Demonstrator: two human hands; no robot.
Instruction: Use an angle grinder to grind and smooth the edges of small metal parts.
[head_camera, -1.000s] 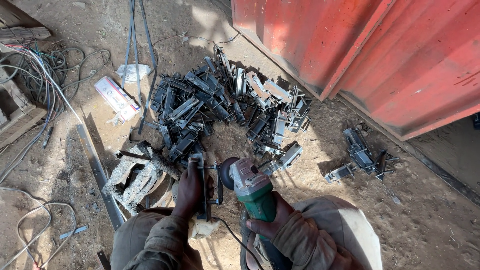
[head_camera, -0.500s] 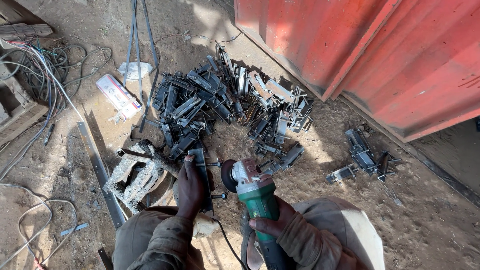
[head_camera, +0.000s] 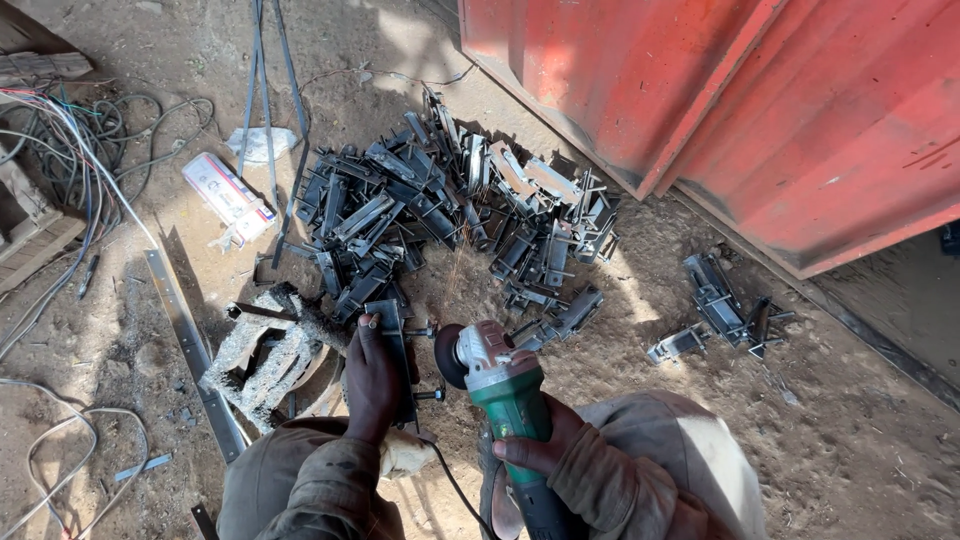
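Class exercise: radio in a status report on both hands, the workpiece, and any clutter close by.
Left hand pressing down metal bracket. Right hand gripping green angle grinder, disc beside bracket. Pile of metal brackets just ahead.

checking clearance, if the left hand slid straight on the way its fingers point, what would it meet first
The left hand points up-frame along the dark metal bracket it presses down. Straight on, it would probably first meet the heap of dark metal brackets on the ground; depth is unclear.
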